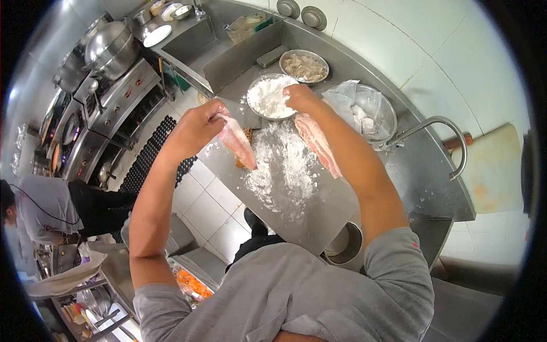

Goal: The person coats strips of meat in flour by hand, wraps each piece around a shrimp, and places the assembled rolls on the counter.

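Observation:
My left hand [200, 126] pinches one end of a floury, pale pink strip of raw meat [238, 147], which hangs tilted above the steel counter [228, 182]. Over the right side of a round metal bowl of white flour [266, 98] is my right hand [302, 98], its fingers curled into the flour and partly hidden. A second slab of raw meat [317, 143], streaked pink and white, lies beside my right forearm. Loose flour [282, 165] is scattered over the counter between the two pieces.
Behind the flour stands a bowl of pale wet pieces [305, 66]. A bowl with a plastic bag [373, 114] is at the right, near a curved faucet [456, 134]. The sink [188, 48] is beyond. Another person [51, 208] bends near the stoves at left.

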